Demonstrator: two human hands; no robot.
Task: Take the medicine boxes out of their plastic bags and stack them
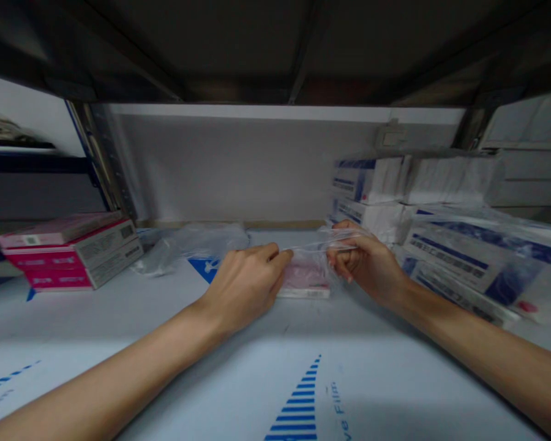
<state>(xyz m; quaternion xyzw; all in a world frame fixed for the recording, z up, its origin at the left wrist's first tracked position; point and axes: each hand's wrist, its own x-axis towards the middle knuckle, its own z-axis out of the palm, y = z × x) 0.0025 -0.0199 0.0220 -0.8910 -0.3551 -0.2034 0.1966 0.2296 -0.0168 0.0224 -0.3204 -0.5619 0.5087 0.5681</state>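
In the head view, we take the flat pink-and-white box [305, 282] as our landmark; it lies on the pale-blue shelf surface [211, 373], between our two hands. Clear film [324, 251] covers it and rises from it toward our right hand.

Our left hand [250, 278] is just left of the box, overlapping its left end in our view. Its fingers are bent and its thumb sits close by the forefinger where the film ends, but we cannot tell whether they are clamped on it. Our right hand [365, 260] is beside the box, to its right and a little above it, fingers curled and closed on gathered film, which runs in thin pulled lines across toward the left thumb.

Farther left of the box, beyond some crumpled clear plastic [211, 242], we see a stack of bright pink boxes [59, 263]. To the right of the box and beyond our right hand, white-and-blue boxes [450, 245] are piled in clear wrapping, partly blurred. Nearer to us than the box, the shelf surface carries blue striped printing [298, 404]. Behind the box stands a pale wall [257, 171], and above it hangs the dark underside of an upper shelf [239, 55].
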